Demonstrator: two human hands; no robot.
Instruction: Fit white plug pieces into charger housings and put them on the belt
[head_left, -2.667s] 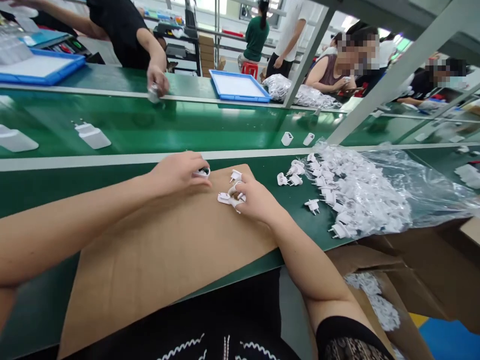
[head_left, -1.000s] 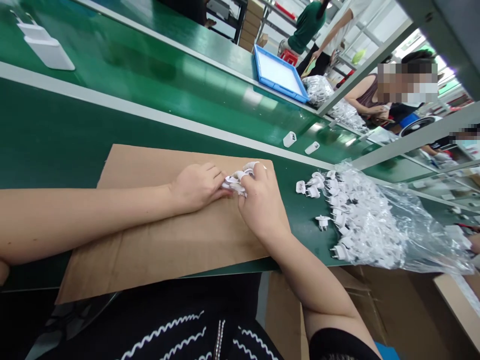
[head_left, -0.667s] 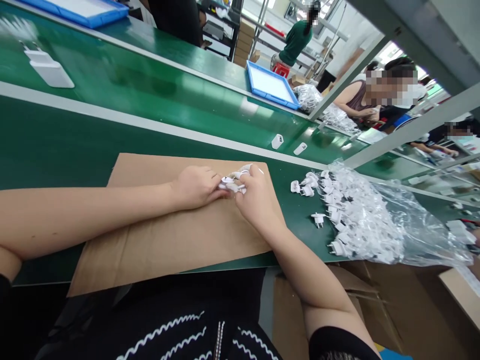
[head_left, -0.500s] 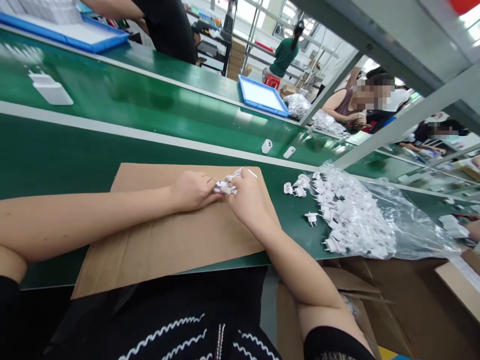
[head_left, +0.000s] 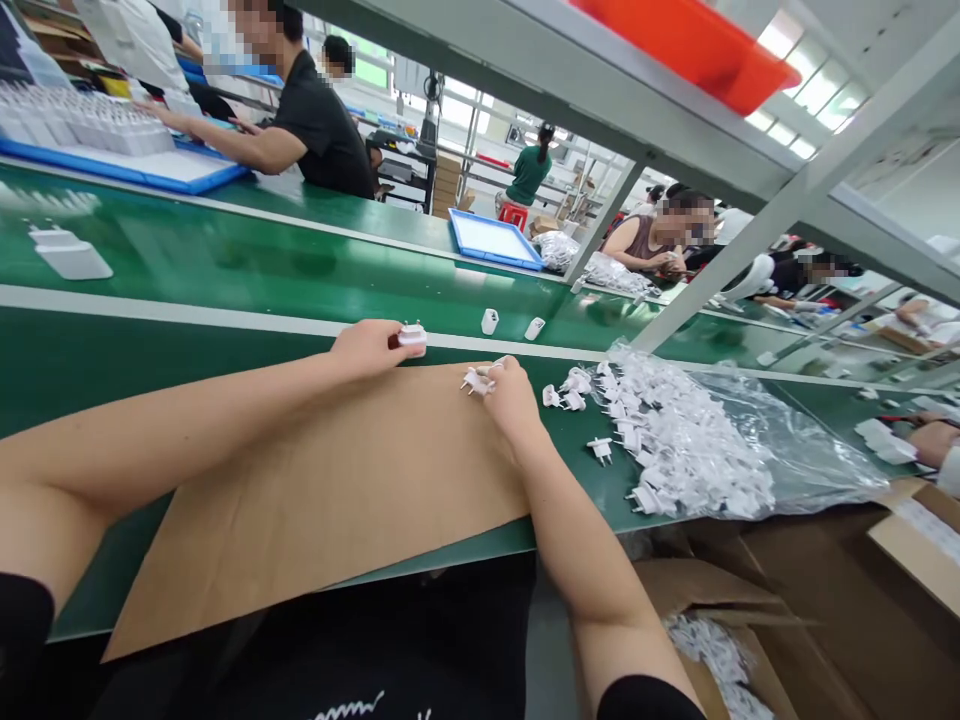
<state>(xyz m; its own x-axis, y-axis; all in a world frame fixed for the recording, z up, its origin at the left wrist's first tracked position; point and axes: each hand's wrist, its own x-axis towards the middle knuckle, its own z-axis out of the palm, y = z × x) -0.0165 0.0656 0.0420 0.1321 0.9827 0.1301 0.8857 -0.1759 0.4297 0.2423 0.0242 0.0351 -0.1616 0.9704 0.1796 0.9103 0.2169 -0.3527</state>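
My left hand (head_left: 366, 348) is closed on a white plug charger (head_left: 412, 340), held near the belt's pale edge strip with its pins upward. Over the right far corner of a brown cardboard sheet (head_left: 337, 480), my right hand (head_left: 514, 400) grips a white plug head (head_left: 477, 381) with its pins pointing left. Something else white shows by the right fingers, too small to make out. Just right of that hand lie several loose plug heads (head_left: 575, 390), beside a large heap of plug heads (head_left: 675, 430) on clear plastic.
Two white charger bodies (head_left: 490, 321) stand on the green belt (head_left: 300, 270); another charger (head_left: 69, 252) lies left. Blue trays (head_left: 495, 240) sit beyond. A metal frame post (head_left: 712, 265) slants at right. Co-workers sit across the line. An open carton (head_left: 750, 600) is below right.
My hands have come apart: the left has moved forward and left with a charger, while the right keeps a plug head. The view has tilted upward.
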